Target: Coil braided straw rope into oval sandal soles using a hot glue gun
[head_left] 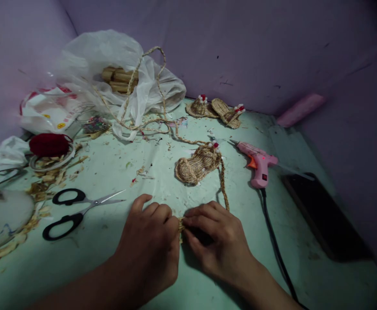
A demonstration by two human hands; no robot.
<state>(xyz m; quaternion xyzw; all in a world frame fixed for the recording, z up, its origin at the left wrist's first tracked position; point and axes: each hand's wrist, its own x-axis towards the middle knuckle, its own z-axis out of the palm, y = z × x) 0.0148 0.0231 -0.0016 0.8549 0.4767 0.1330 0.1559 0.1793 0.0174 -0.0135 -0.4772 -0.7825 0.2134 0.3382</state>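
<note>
My left hand is closed, its thumb and curled fingers pressed against a small piece of braided straw-coloured cord. From the other side my right hand pinches the same piece between thumb and fingertips. Most of the piece is hidden by the hands. A braided rope runs down to behind my right hand. Just beyond the hands lies a small woven slipper with red and white beads at its far end. Left of my left hand rest open scissors with black handles.
A pink glue gun with a black cord and a dark phone lie on the right. Two beaded slippers sit at the back wall. A white plastic bag, dark red yarn and straw scraps occupy the left.
</note>
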